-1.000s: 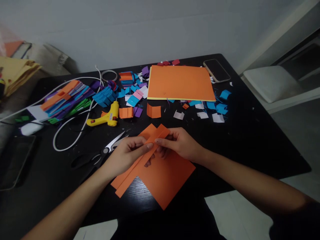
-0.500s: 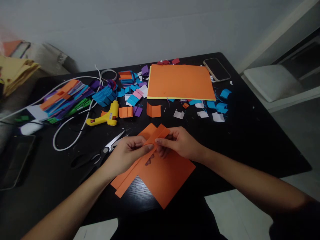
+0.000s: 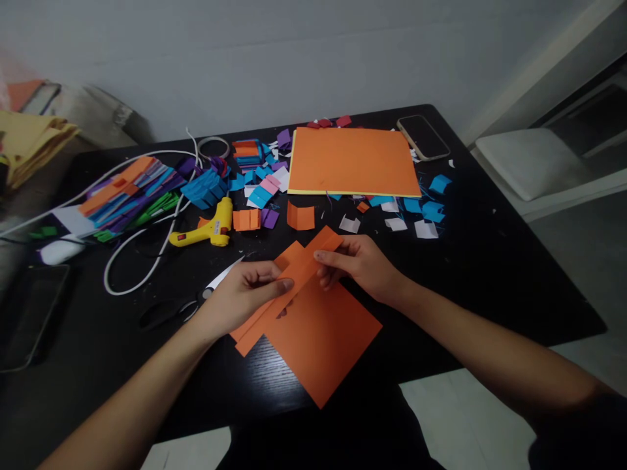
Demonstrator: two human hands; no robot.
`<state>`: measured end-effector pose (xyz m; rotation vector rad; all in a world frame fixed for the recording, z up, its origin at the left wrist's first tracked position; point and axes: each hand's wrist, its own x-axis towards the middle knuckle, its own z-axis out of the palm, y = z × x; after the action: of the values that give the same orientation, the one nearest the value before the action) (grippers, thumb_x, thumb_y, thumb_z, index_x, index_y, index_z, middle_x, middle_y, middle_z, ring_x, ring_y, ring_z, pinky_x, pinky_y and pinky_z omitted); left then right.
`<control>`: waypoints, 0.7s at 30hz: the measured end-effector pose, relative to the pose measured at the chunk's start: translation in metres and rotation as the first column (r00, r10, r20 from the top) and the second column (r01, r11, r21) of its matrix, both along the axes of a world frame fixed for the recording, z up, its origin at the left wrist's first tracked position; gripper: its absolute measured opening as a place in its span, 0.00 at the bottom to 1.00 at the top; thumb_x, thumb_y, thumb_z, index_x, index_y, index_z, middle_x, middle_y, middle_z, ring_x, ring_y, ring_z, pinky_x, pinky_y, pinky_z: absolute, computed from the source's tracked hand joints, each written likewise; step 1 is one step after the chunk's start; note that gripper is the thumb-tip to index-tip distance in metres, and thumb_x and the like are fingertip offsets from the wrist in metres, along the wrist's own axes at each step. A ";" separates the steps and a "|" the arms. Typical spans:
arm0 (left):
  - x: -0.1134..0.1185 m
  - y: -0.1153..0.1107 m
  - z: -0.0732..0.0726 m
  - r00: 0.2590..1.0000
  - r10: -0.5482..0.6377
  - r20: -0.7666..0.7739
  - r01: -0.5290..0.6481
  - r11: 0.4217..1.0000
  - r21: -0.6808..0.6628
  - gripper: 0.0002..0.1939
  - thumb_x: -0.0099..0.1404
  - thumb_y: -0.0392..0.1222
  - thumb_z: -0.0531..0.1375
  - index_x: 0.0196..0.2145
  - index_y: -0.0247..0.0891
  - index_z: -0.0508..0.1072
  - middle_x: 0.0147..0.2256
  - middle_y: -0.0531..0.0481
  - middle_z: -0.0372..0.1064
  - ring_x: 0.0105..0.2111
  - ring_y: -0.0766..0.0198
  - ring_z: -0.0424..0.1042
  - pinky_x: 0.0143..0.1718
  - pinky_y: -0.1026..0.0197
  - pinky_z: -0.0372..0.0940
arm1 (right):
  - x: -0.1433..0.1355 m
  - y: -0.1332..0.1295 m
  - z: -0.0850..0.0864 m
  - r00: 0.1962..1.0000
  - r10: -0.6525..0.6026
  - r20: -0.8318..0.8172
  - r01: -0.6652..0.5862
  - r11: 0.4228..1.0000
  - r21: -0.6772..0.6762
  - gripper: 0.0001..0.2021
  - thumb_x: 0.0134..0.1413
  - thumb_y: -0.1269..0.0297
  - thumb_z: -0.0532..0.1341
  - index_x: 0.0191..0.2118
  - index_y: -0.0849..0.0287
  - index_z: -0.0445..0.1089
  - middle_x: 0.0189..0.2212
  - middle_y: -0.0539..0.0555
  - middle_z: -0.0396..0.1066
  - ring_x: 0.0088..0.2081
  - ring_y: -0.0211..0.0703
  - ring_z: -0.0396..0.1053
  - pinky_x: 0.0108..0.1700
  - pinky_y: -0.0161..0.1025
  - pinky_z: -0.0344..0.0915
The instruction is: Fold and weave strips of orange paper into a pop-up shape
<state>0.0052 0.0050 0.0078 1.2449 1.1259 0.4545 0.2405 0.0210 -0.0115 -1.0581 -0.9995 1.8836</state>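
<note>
Both hands pinch folded orange paper strips [image 3: 298, 277] held at a slant over the table. My left hand [image 3: 249, 290] grips them near the middle, thumb on top. At the upper right end, my right hand [image 3: 357, 264] pinches the paper between thumb and fingers. Beneath lies a larger orange sheet [image 3: 323, 346], turned cornerwise on the black table. Black-handled scissors [image 3: 196, 303] lie beside my left hand, partly covered by it.
A yellow glue gun [image 3: 215, 228] with looped white cable [image 3: 110, 277] lies left of centre. Bundled coloured strips [image 3: 132, 189] are behind it. An orange sheet stack [image 3: 355, 160], a phone [image 3: 424, 137] and blue and white scraps [image 3: 434, 210] lie farther back.
The held strips have shifted up and to the right. My right hand has moved up and right with their end; my left hand has moved only slightly.
</note>
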 end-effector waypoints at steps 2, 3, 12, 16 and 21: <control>-0.001 0.001 0.000 1.000 -0.006 0.003 0.006 1.000 -0.017 0.15 0.68 0.50 0.65 0.30 0.35 0.76 0.29 0.48 0.78 0.29 0.66 0.75 0.32 0.65 0.68 | 0.001 0.001 0.000 1.000 -0.013 0.028 0.012 1.000 0.003 0.17 0.47 0.54 0.75 0.29 0.63 0.75 0.24 0.51 0.77 0.23 0.37 0.76 0.27 0.34 0.76; -0.001 0.001 0.000 1.000 -0.009 0.003 0.009 1.000 -0.022 0.15 0.68 0.50 0.65 0.31 0.35 0.76 0.29 0.48 0.78 0.29 0.65 0.75 0.32 0.65 0.68 | 0.002 0.002 0.000 0.999 -0.016 0.050 0.016 1.000 0.009 0.17 0.47 0.54 0.75 0.29 0.63 0.74 0.23 0.51 0.77 0.23 0.37 0.75 0.27 0.35 0.76; -0.009 0.006 -0.004 0.953 -0.105 -0.285 0.183 0.948 0.260 0.18 0.71 0.55 0.61 0.37 0.37 0.80 0.32 0.51 0.77 0.30 0.65 0.72 0.29 0.65 0.62 | 0.010 -0.002 0.003 0.671 -0.567 0.478 -0.083 0.583 0.808 0.15 0.55 0.69 0.68 0.49 0.57 0.73 0.45 0.59 0.74 0.47 0.52 0.72 0.46 0.49 0.72; -0.010 0.007 -0.003 0.919 -0.120 -0.377 0.293 0.846 0.445 0.13 0.72 0.50 0.61 0.40 0.40 0.81 0.37 0.50 0.80 0.34 0.63 0.75 0.35 0.64 0.64 | 0.002 -0.016 0.002 0.744 -0.432 0.509 -0.418 0.294 0.860 0.07 0.67 0.72 0.60 0.40 0.56 0.75 0.41 0.56 0.75 0.46 0.48 0.71 0.49 0.48 0.68; -0.010 0.009 -0.002 0.882 -0.113 -0.458 0.368 0.774 0.516 0.10 0.71 0.48 0.63 0.41 0.40 0.79 0.38 0.50 0.79 0.37 0.60 0.77 0.37 0.62 0.65 | -0.004 -0.019 -0.013 0.717 -0.304 0.628 -0.579 0.243 0.778 0.09 0.70 0.70 0.58 0.43 0.59 0.77 0.41 0.57 0.79 0.43 0.46 0.72 0.46 0.46 0.68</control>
<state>-0.0047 0.0138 0.0054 2.0955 1.1760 0.3633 0.2365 0.0016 -0.0243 -0.7760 -2.3781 0.4351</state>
